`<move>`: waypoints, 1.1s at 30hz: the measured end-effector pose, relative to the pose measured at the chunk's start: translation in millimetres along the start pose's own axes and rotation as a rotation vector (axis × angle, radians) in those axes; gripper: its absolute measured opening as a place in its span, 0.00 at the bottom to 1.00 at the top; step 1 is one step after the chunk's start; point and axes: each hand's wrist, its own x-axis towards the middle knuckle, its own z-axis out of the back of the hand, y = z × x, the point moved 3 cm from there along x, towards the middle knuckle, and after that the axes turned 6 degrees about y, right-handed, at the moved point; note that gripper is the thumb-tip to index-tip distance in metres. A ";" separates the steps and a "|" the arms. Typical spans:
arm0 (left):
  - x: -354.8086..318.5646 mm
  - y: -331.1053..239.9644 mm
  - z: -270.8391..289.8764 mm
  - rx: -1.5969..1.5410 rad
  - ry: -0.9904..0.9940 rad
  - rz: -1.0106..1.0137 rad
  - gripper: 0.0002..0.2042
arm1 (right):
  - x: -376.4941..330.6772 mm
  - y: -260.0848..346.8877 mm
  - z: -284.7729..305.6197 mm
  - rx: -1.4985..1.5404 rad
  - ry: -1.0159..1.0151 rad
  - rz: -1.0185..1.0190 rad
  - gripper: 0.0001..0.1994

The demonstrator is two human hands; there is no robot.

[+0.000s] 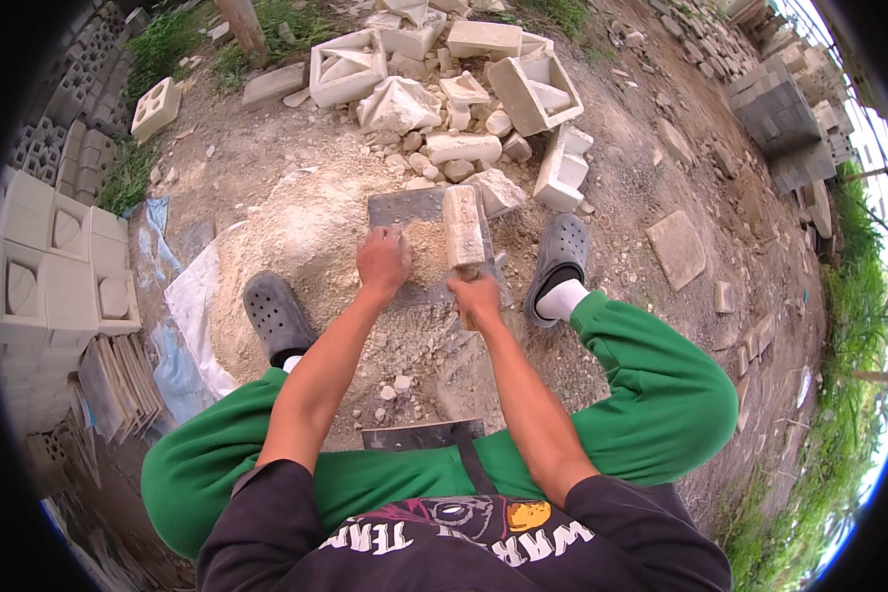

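Observation:
My right hand (476, 299) is closed round the handle of a dust-coated mallet (464, 229) with a long, blocky head. Its head is over the right side of a dark flat plate (402, 207) on the ground between my feet. Crushed pale grit (427, 247) lies on the plate, left of the mallet head. At the plate's left edge, my left hand (383, 260) is closed, fingers curled down beside the grit. Whatever those fingers hold, if anything, is hidden.
Broken pale blocks (464, 148) and rubble are heaped beyond the plate. A mound of cream powder (296, 237) spreads leftward onto a white sheet (199, 296). Moulded blocks (64, 257) stack at far left; grey blocks (775, 109) stand far right. My grey clogs (559, 259) flank the plate.

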 end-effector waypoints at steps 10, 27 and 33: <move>-13.9 4.7 0.6 -0.051 0.164 0.223 0.13 | -3.8 -13.8 -36.3 -0.271 -0.050 0.377 0.14; -8.8 16.0 -8.7 -0.409 0.334 0.518 0.13 | -29.9 108.2 -7.6 0.018 0.003 0.532 0.10; -9.3 21.1 -7.6 -0.431 0.367 0.598 0.13 | -38.6 92.5 -21.3 -0.074 -0.232 1.069 0.15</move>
